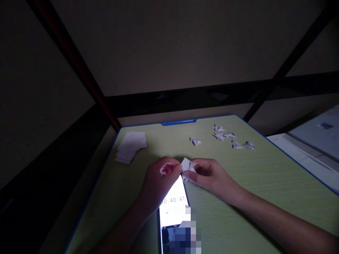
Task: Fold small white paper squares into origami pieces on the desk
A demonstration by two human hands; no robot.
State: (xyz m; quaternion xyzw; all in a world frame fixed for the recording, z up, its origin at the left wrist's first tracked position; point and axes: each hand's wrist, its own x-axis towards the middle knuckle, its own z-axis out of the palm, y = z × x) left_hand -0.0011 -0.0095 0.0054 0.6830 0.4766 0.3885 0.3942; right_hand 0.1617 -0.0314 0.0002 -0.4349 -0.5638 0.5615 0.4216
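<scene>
Both hands meet over the middle of a green table (265, 183). Between them is a small white piece of folded paper (188, 165). My left hand (160, 180) pinches its left side and my right hand (209, 174) grips its right side with thumb and fingers. The paper is partly folded and hangs just above the top end of a lit phone (173, 208) lying on the table. The room is dim.
A stack of small white paper sheets (131, 146) lies at the table's far left. Several finished folded paper pieces (227, 137) are scattered at the far right, one more (195, 141) nearer the middle. The phone shows a timer. Dark frame bars stand behind the table.
</scene>
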